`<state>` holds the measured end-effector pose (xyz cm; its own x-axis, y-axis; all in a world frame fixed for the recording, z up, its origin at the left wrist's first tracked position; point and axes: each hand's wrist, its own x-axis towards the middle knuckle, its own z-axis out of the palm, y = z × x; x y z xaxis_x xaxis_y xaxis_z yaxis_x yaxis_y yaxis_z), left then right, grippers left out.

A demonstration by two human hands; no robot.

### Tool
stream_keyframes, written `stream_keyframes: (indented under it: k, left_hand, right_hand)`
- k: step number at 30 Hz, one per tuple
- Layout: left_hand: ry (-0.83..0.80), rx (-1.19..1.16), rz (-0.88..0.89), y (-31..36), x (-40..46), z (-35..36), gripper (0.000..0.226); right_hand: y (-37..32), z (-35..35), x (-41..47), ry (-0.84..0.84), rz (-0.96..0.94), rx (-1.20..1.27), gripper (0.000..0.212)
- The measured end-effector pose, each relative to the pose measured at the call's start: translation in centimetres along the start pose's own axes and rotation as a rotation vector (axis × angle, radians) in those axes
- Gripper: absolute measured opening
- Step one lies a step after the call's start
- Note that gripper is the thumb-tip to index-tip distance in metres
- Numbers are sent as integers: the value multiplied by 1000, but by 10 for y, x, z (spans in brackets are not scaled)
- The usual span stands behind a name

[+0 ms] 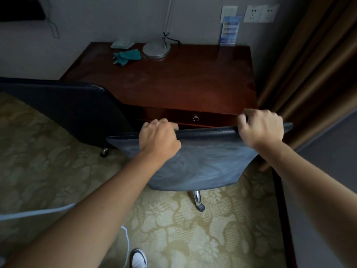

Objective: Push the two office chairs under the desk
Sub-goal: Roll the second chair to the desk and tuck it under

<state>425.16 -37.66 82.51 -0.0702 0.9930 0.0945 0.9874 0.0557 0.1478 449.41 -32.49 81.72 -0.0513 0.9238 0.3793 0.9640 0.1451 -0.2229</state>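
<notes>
Before the glossy wooden desk (173,78), left hand (158,138) and right hand (260,128) clench the padded leather chair (197,161) top (second chair (67,109) left)

Hotel-type guest room, judged from furnishings. Dark red wooden desk (173,78) against grey wall, 1 drawer with ring pull (195,118). Lamp base (156,50) and blue leaflet stand (229,30) on desktop. 2 wall sockets (260,13) above. Floral-patterned carpet (183,229). Heavy brown curtain (309,64) at right. 2 padded wheeled chairs (202,159) at desk.
</notes>
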Motion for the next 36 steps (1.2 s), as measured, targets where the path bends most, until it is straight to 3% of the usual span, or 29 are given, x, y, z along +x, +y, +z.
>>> stream_keyframes:
  k: [10,20,36]
  left_hand:
    - [-26,73,53,-30,-53,0,28]
    - [-207,82,138,-63,-95,-23,55]
    - [-185,66,191,-63,-46,-21,42]
  right_hand:
    - [-30,-12,-76,-32,-5,1,31]
    - [-72,-31,-150,-38,27,-13,28]
    - [-66,-21,-99,128,65,-18,37]
